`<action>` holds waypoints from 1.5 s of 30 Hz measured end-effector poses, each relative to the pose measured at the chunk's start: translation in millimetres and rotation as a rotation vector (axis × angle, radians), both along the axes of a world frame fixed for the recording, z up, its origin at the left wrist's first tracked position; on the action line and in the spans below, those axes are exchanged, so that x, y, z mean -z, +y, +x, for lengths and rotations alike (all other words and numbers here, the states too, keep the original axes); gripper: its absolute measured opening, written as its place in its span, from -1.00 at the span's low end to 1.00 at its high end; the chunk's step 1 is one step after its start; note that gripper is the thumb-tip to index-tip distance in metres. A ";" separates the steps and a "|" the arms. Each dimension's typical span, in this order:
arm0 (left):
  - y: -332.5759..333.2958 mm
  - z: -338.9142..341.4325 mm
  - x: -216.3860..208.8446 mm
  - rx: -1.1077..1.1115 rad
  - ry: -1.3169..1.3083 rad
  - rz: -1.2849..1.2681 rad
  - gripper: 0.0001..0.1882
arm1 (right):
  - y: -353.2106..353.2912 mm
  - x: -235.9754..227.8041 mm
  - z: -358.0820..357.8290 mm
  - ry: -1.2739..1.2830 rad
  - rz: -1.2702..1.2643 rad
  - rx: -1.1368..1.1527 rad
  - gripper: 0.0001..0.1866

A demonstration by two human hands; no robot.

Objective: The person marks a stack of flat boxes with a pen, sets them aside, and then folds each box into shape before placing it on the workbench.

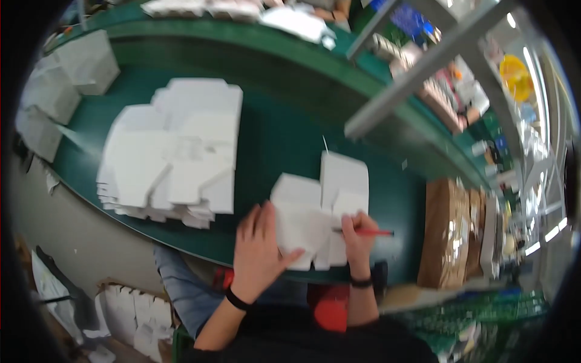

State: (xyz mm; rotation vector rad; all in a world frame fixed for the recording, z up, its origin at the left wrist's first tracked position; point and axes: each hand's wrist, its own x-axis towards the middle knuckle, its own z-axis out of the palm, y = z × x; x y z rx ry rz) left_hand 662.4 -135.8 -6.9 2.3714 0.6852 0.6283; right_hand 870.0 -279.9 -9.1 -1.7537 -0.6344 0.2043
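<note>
A flat, unfolded white carton (301, 213) lies on the green table in front of me. My left hand (257, 245) rests with fingers stretched out on its left edge. In my right hand (358, 237) is a red pen (375, 232), gripped between thumb and fingers over the right part of the carton. Its dark tip points left, and I cannot tell whether it touches the card. To the left a tall stack of flat white cartons (181, 145) lies on the table, its layers slightly uneven.
Folded white boxes (88, 63) stand at the far left edge. Brown cardboard boxes (445, 233) sit at the right end of the table (275, 109). A grey metal frame (417, 69) rises at the back right. Across the table, other people's hands work among white items (296, 24).
</note>
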 end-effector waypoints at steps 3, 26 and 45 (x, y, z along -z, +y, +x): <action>4.4 5.3 2.2 -0.016 0.053 0.018 0.04 | 7.6 4.0 2.9 -0.042 0.069 0.014 -0.59; -4.2 7.9 2.3 -0.108 -0.009 0.180 0.00 | -0.5 1.6 1.1 -0.068 0.115 0.015 -0.60; 187.3 -143.7 -108.0 -0.446 -0.460 -0.093 -0.22 | -86.5 -53.1 95.6 0.393 0.806 0.220 -0.69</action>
